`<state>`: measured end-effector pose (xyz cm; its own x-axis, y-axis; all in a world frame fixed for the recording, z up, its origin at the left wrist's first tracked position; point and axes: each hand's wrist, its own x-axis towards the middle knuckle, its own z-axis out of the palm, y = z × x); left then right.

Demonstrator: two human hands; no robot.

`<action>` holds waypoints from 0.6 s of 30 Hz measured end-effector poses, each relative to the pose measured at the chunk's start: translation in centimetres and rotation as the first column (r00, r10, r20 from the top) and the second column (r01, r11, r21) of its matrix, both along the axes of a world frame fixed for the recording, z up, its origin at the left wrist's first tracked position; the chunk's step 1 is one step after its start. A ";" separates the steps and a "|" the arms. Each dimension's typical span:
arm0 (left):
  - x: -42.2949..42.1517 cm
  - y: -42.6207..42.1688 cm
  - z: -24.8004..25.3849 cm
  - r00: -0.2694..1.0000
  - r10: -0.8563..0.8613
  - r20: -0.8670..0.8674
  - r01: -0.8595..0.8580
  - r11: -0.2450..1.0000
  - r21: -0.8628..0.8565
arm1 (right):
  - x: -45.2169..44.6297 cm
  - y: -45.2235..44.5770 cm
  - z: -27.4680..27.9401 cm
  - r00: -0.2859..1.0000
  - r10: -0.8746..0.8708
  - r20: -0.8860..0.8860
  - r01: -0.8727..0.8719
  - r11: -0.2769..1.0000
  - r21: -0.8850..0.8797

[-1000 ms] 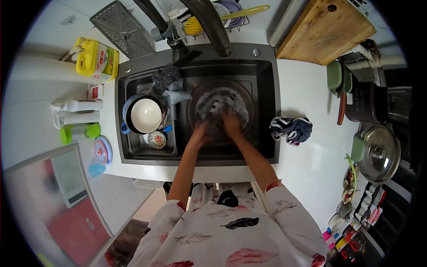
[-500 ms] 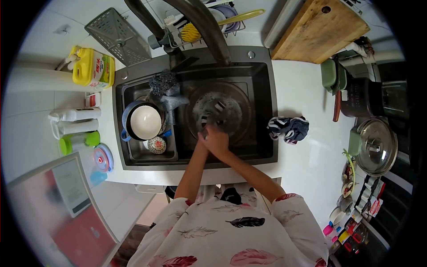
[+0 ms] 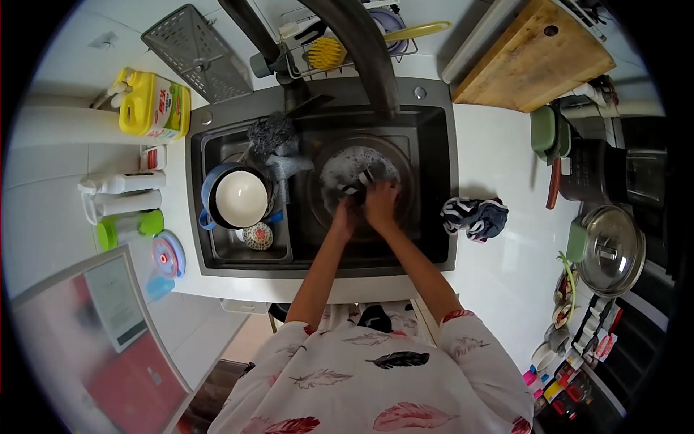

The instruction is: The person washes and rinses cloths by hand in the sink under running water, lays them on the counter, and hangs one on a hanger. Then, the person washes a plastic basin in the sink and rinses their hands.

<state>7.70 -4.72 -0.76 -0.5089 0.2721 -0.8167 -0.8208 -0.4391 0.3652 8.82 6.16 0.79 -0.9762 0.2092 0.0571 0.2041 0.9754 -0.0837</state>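
Seen from above, a person's bare hands reach into a sink [image 3: 441, 253], working inside a round basin [image 3: 409, 186] in its larger compartment. The task's thing, a dark cloth with pale stripes [image 3: 366, 176], lies in the basin among white suds [image 3: 340, 170], partly hidden by foam and fingers. The right hand [image 3: 381, 201] is at the cloth, its fingers bent; the left hand [image 3: 344, 217] is just beside it, lower and nearer the body, seen edge-on. Whether either hand grips the cloth, I cannot tell.

The step in hand appears to be hand-washing: rubbing the cloth in soapy water. The next move, as I judge it, calls for a sure hold on wet, slippery fabric, with both hands close together over the basin.

The smaller compartment, on the left, holds a blue pot [image 3: 210, 189] with a white bowl [image 3: 241, 199] sitting in its mouth. A flowered bowl [image 3: 257, 236] rests near the pot, and a dark mesh bundle [image 3: 272, 133] lies towards the back. Behind the sink, a wire rack [image 3: 315, 72] carries a yellow brush [image 3: 327, 53]. Another striped bundle [image 3: 473, 218] lies on the counter [image 3: 506, 282], right of the sink.
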 end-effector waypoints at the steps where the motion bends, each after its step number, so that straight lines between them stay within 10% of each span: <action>1: 0.3 -0.2 -1.4 1.000 -0.004 -0.031 0.003 1.000 -0.009 | 0.3 -1.0 -0.2 0.993 0.105 -0.053 -0.112 0.983 -0.146; 7: -0.9 -2.4 1.2 0.971 -0.187 0.148 0.168 0.977 0.130 | 0.4 -2.2 -3.3 0.947 0.317 0.062 -0.305 0.941 -0.145; 11: -2.1 -3.3 4.7 0.957 -0.108 0.269 0.029 0.959 0.283 | -1.5 -2.4 -2.6 0.995 0.095 0.011 -0.082 0.903 -0.422; 18: -0.8 -3.0 -1.4 0.974 0.150 0.172 -0.206 0.900 0.385 | 0.5 -5.8 10.7 0.979 0.163 -0.126 -0.204 0.679 -0.705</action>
<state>6.89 -7.73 -2.19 -0.4725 0.5034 -0.7234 -0.7440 -0.6678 0.0212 9.34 0.37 11.47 -0.9996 0.0236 0.0150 0.0034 0.6358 -0.7719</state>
